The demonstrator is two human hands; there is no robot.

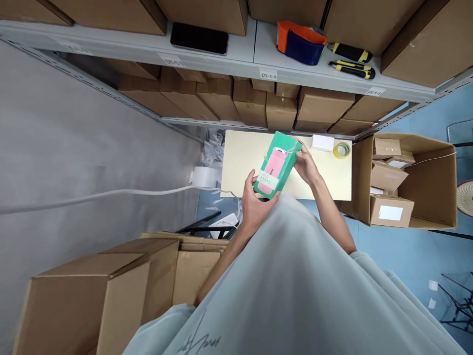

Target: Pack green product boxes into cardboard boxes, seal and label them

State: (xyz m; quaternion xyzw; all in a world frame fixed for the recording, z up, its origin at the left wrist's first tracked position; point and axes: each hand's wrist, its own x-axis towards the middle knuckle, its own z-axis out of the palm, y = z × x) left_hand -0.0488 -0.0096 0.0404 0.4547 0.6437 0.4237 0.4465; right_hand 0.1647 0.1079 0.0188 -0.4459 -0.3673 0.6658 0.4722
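Observation:
A green product box with a pink bottle-like device printed on its front is held above the pale table. My left hand grips its lower left end, thumb and fingers on opposite sides. At the upper right edge, my right hand has its fingers closed around the side of the box. The box is tilted, with its printed face turned up toward me. Behind my right hand on the table lie a white small box and a roll of yellowish tape.
A shelf holding several cardboard boxes spans the back, with a phone, a tape dispenser and utility knives. An open carton of small boxes stands right; large cartons stand left. A white cable crosses the left side.

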